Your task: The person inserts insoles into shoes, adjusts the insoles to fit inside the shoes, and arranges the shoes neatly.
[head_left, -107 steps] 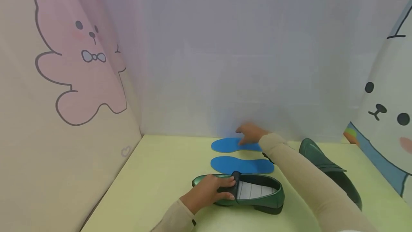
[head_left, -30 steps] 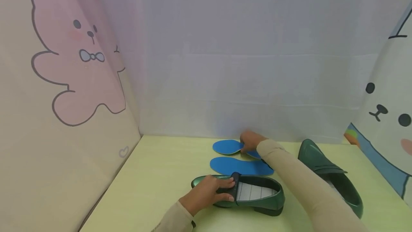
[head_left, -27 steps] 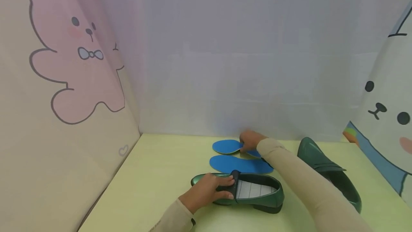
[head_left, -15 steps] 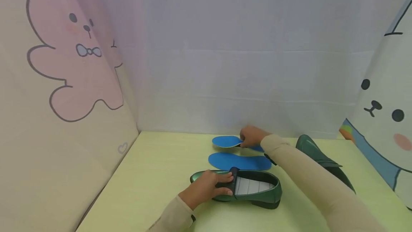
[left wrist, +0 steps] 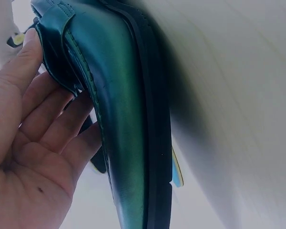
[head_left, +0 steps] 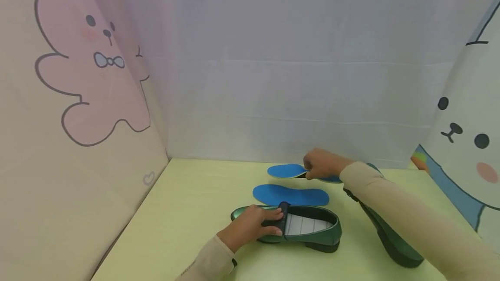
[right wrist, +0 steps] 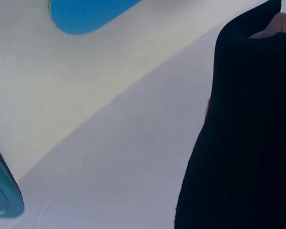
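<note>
My left hand (head_left: pixel 250 228) holds a green loafer (head_left: pixel 326 234) across its dark strap; the shoe lies sideways, toe left, with a white striped lining. In the left wrist view, the thumb presses the tongue and fingers bend against the upper of the loafer (left wrist: pixel 119 100). Farther back, my right hand (head_left: pixel 323 164) pinches a blue insole (head_left: pixel 285 171) by its middle, raised off the table. The dark underside of that insole (right wrist: pixel 243 129) fills the right part of the right wrist view. Between loafer and raised insole lies another blue insole (head_left: pixel 291 195), flat.
A second green loafer (head_left: pixel 400 246) stands at the right, partly hidden by my right forearm. The pale yellow table (head_left: pixel 187 211) ends at a whitish curtain (head_left: pixel 250 77) behind. A curtain with a pink bunny (head_left: pixel 113 99) borders the left side.
My right hand has taken hold of the far insole, raised it and shifted it right. The left hand stays on the loafer. My right forearm now covers more of the second loafer.
</note>
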Motion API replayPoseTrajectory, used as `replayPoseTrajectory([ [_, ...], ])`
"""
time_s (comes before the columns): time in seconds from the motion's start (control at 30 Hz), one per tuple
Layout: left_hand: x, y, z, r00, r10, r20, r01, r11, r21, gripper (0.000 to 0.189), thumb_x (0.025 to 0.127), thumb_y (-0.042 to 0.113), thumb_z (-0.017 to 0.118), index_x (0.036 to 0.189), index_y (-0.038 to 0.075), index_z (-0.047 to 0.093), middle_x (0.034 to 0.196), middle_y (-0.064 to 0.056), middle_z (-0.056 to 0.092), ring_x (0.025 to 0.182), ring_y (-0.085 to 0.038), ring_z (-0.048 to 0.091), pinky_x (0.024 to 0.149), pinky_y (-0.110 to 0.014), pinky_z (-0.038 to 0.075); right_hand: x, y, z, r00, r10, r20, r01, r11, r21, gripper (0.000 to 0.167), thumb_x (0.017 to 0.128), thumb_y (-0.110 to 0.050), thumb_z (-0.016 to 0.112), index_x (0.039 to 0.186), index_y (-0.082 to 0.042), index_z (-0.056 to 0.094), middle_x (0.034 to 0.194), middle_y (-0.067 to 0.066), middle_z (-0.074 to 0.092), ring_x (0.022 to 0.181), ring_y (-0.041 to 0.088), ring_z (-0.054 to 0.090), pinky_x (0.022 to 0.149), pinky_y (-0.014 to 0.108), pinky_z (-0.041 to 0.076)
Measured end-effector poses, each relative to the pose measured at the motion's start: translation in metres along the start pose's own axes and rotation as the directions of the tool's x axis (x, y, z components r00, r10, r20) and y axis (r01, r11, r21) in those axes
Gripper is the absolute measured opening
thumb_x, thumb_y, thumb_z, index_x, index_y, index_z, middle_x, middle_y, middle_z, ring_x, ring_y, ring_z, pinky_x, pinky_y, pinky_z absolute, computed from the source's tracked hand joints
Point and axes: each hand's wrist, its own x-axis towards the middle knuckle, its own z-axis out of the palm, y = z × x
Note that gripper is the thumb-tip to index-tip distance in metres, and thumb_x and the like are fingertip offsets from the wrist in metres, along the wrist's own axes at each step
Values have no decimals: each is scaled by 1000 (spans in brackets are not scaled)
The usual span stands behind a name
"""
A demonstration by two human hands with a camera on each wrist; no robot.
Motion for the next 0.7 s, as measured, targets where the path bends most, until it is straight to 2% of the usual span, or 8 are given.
replayPoseTrajectory([
  [0.17, 0, 0, 1, 1000, 4, -2, -4, 1000, -22, 54, 92, 46, 68, 137, 16, 65, 141, 4, 58, 129, -12, 54, 100, -26, 50, -24, -12, -15, 1000, -14, 15, 14, 999, -33, 26, 86, -12, 73, 73, -16, 50, 69, -6, 34, 61, 10, 29, 60, 32, 26],
  [0.4, -1, -1, -2, 1000, -9, -2, 9, 999, -35, 54, 92, 44, 69, 137, 15, 64, 142, 4, 57, 131, -14, 53, 102, -28, 49, -46, -30, -27, 999, -33, 22, 34, 999, -42, 25, 84, -10, 74, 73, -15, 52, 67, -7, 33, 60, 9, 28, 58, 31, 25],
  [0.7, 1, -1, 2, 1000, -6, 7, 7, 999, -46, 52, 93, 43, 68, 138, 16, 64, 143, 4, 55, 131, -12, 52, 102, -28, 49, -75, -47, -33, 999, -47, 13, 48, 995, -87, 24, 78, -7, 73, 71, -15, 52, 66, -9, 28, 59, 8, 24, 57, 30, 23],
])
